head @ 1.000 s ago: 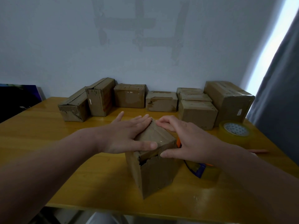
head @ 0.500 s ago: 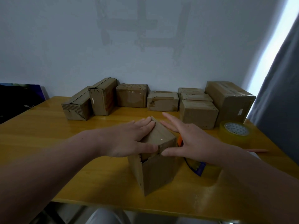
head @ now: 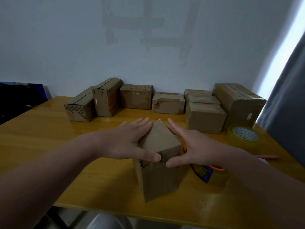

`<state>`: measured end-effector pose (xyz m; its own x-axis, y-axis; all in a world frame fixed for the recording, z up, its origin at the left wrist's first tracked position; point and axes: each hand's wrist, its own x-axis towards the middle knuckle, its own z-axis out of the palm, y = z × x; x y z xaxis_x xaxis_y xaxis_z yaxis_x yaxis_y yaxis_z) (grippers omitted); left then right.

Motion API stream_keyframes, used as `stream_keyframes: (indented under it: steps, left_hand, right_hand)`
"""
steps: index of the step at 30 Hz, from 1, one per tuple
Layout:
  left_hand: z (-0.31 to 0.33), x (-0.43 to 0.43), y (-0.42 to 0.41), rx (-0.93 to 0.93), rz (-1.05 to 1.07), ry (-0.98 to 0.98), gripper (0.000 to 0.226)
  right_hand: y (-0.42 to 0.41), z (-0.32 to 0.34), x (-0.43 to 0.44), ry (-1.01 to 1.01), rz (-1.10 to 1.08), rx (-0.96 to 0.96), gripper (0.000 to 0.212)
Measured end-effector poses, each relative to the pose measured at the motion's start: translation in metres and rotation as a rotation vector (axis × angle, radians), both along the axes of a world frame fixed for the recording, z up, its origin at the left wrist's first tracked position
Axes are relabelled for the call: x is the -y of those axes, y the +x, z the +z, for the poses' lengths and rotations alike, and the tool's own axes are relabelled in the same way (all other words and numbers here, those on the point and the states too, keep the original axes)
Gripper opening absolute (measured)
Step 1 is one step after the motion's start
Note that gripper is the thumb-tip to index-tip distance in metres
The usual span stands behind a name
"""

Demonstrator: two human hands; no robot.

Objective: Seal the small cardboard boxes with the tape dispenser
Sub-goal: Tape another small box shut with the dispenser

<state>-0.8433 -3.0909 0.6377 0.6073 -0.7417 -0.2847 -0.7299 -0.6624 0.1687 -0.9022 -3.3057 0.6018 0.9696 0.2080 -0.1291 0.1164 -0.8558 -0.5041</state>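
Note:
A small cardboard box point(head: 160, 176) stands near the front of the yellow table point(head: 49, 139), one corner toward me. My left hand point(head: 127, 141) lies flat along its top left edge, fingers straight, thumb on the near corner. My right hand point(head: 189, 144) lies flat along the top right edge, thumb pressing the same corner, where a strip of clear tape runs down. The tape dispenser point(head: 208, 172), orange and blue with a clear roll, lies on the table behind my right wrist, mostly hidden.
Several cardboard boxes point(head: 168, 103) line the back of the table by the wall, with a larger one point(head: 239, 103) at the right. A spare tape roll point(head: 244, 136) sits at the right edge near a grey curtain point(head: 287, 113). A dark object point(head: 18, 100) lies at the left.
Both hands have slid outward from the top of the box to its two upper edges, uncovering the top face. The thumbs now meet at the near corner.

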Motion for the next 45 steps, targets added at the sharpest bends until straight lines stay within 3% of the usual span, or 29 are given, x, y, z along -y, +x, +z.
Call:
stream_keyframes:
  steps: [8,12,15,18,21,25,32,36,40,45]
  left_hand:
    - [-0.003,-0.005,0.008,-0.074,-0.058,-0.108,0.099]
    - [-0.002,-0.007,0.011,-0.123,-0.07,-0.269,0.094]
    - [-0.003,-0.013,0.015,-0.066,-0.082,-0.396,0.102]
    - [-0.012,-0.018,0.024,-0.024,0.09,-0.537,0.123]
    - [-0.025,-0.018,0.03,-0.217,0.304,-0.676,0.118]
    - [-0.04,-0.02,0.033,-0.378,0.442,-0.733,0.107]
    - [-0.057,-0.022,0.031,-0.64,0.513,-0.697,0.157]
    - [-0.064,-0.02,0.038,-0.72,0.551,-0.776,0.151]
    - [-0.068,-0.024,0.052,-0.636,0.528,-0.845,0.15]
    - [-0.069,-0.033,0.07,-0.431,0.366,-0.746,0.137]
  right_hand:
    - [0.008,-0.001,0.0,0.044,0.012,-0.103,0.135]
    - [0.009,0.002,-0.005,0.121,0.027,-0.14,0.14]
    - [0.01,0.003,-0.011,0.147,0.006,-0.034,0.145]
    - [0.014,0.006,-0.02,0.034,-0.071,0.256,0.148]
    - [0.017,0.001,-0.032,-0.224,-0.022,0.42,0.149]
    - [0.017,-0.014,-0.047,-0.411,0.181,0.438,0.148]
    - [0.019,-0.003,-0.041,-0.425,0.307,0.312,0.146]
    - [0.029,0.016,-0.043,-0.218,0.23,0.152,0.124]
    - [0.054,0.023,-0.028,-0.188,0.069,0.327,0.082]
    - [0.087,0.017,-0.009,-0.247,-0.01,0.114,0.105]
